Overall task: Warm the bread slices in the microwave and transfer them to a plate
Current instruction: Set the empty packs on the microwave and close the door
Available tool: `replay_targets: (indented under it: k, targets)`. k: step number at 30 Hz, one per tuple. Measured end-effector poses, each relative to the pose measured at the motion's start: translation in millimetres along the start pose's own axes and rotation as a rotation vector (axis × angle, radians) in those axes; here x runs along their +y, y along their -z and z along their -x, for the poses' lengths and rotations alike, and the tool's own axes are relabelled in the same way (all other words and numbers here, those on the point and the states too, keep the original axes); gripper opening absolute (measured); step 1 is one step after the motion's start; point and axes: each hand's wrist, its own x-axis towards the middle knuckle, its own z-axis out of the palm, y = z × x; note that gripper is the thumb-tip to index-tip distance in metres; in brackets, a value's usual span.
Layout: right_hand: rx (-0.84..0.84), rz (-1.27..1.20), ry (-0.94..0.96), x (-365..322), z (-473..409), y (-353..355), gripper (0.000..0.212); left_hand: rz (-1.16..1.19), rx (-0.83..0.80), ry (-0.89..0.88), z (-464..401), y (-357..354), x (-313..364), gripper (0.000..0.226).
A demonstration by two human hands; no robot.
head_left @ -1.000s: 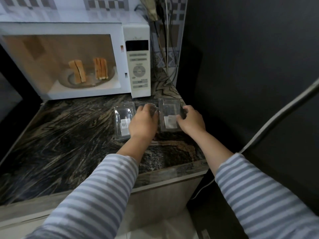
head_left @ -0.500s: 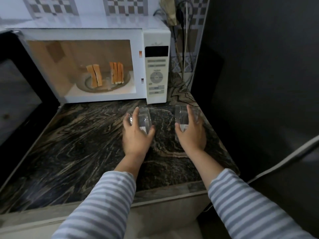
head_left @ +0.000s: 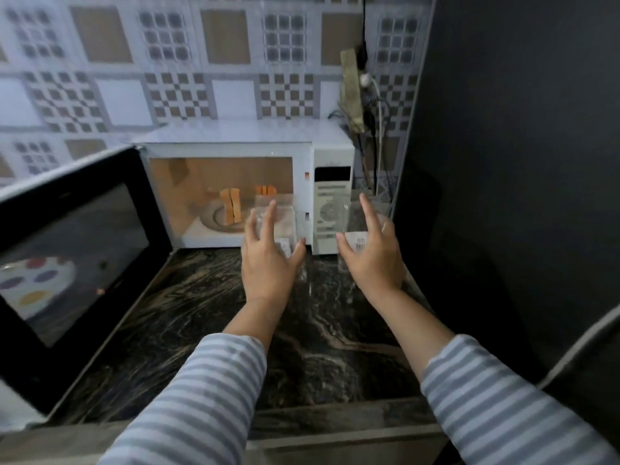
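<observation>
The white microwave [head_left: 235, 150] stands open at the back of the counter. Two toasted bread slices [head_left: 230, 206] stand on edge on its glass turntable [head_left: 214, 220], and more slices [head_left: 265, 190] stand behind them to the right. I hold an open clear plastic container up in front of the oven. My left hand [head_left: 268, 263] grips its left half [head_left: 275, 209] with fingers spread. My right hand [head_left: 372, 260] grips the right half [head_left: 356, 213], which carries a white label and partly covers the control panel.
The black microwave door [head_left: 67, 250] swings out to the left over the dark marbled counter [head_left: 318, 330] and reflects a white plate with coloured spots. Cables and a plug [head_left: 370, 105] hang at the back right. A dark wall [head_left: 503, 196] closes the right side.
The clear container lay open on the counter. Both hands took hold of its halves and have lifted it off the counter toward the microwave opening. The view has tilted up.
</observation>
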Motion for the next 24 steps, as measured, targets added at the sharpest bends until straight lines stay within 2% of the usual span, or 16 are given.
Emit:
replay_targets:
  k: [8,15,24]
  targets:
    - [-0.016,-0.103,0.113,-83,-76,12,0.074,-0.020,0.139,-0.037,-96,58,24,0.076]
    - [-0.043,-0.121,0.102,-142,-161,-16,0.073,-0.082,0.082,0.022,-202,79,23,0.078]
    - [-0.182,-0.012,-0.016,-172,-259,-89,0.071,-0.144,-0.053,0.053,-316,54,-22,0.079]
